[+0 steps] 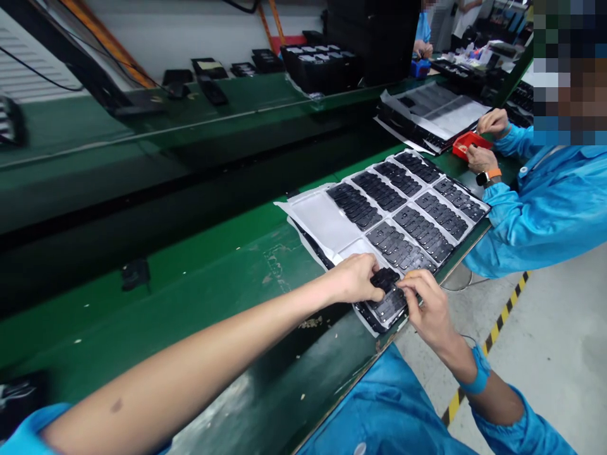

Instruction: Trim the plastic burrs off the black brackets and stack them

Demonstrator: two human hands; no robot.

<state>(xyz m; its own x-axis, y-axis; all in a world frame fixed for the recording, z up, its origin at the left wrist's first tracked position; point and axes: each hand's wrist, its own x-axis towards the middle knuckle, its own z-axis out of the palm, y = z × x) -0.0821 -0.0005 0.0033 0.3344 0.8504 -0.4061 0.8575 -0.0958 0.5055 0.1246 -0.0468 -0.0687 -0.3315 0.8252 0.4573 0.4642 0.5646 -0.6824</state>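
A black tray lined with white sheet (327, 221) lies on the green bench, its pockets filled with rows of flat black parts (403, 246). At the tray's near corner my left hand (358, 279) grips a small bunch of black parts (385, 278) just over that pocket. Beside it, my right hand (427, 306) has thumb and fingertips pinched together at the right end of the bunch. Whatever the right fingertips hold is too small to make out. A blue wrist band (481, 370) is on my right wrist.
A co-worker in blue (559, 196) sits to the right, hands at a red bin (470, 145). Another stack of trays (436, 110) stands beyond. A dark channel (199, 170) runs along the bench, and black boxes (322, 66) sit on the rear ledge.
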